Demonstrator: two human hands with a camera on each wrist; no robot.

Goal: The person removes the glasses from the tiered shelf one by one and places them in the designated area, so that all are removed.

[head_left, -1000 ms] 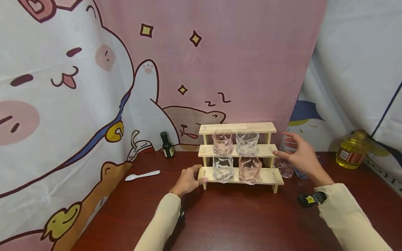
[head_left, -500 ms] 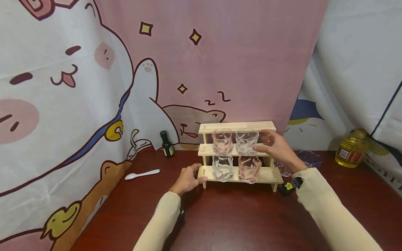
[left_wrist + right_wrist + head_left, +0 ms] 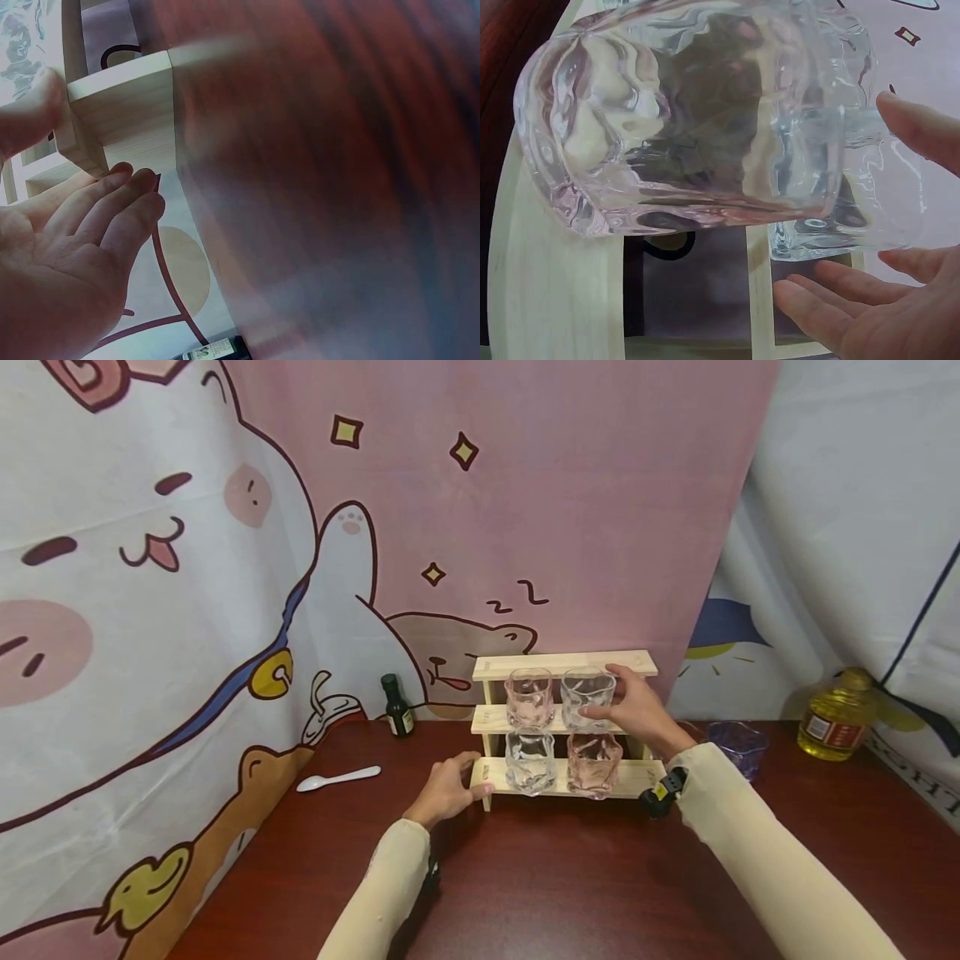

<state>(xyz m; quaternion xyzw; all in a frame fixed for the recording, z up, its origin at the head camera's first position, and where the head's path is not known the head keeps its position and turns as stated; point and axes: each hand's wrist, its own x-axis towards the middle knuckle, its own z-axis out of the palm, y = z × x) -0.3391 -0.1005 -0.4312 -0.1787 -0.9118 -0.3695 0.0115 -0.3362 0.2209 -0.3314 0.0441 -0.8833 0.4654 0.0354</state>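
A three-tier wooden display rack point(image 3: 566, 666) stands on the table. My left hand point(image 3: 446, 789) holds its lower-left end; in the left wrist view the thumb point(image 3: 46, 94) lies on the lowest board and the fingers reach past its end. My right hand point(image 3: 637, 710) is spread around the clear glass point(image 3: 585, 702) on the middle board. In the right wrist view its thumb and fingers stand on either side of that glass, the fingers apart from it. Beside it is a pinkish glass point(image 3: 529, 700). A clear glass point(image 3: 531, 764) and a pink glass point(image 3: 594, 766) occupy the bottom board.
Right of the rack is a blue-purple glass point(image 3: 738, 747), with an oil bottle point(image 3: 837, 717) farther right. A white spoon point(image 3: 337, 778) and small dark bottle point(image 3: 397, 706) are on the left. A printed cloth point(image 3: 600, 510) hangs behind.
My right hand has moved left from beside the rack to the clear glass on the middle board. My left hand has stayed at the rack's lower-left end.
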